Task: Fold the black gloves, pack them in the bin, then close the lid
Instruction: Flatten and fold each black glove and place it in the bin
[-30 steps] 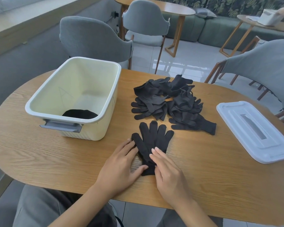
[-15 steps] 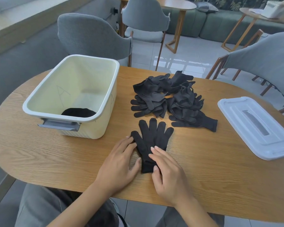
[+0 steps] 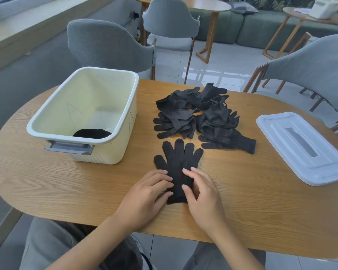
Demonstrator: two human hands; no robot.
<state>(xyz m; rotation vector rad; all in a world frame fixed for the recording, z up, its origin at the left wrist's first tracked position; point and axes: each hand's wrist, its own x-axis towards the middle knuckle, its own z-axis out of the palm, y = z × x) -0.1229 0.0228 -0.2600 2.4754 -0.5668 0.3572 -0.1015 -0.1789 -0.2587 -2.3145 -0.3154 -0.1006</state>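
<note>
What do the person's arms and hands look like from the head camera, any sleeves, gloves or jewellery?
Both forearms are bare up to the bottom edge of the frame, with no sleeves in view. The left hand and right hand wear no gloves, and no rings, watch or wristbands show. Fingernails are short and unpainted.

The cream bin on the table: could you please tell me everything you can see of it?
The cream bin is a rectangular, open-topped plastic tub with a rounded rim and a grey handle on its near end. It stands upright on the wooden table, left of the glove pile. A dark folded item lies inside. Neither hand touches it.
</note>
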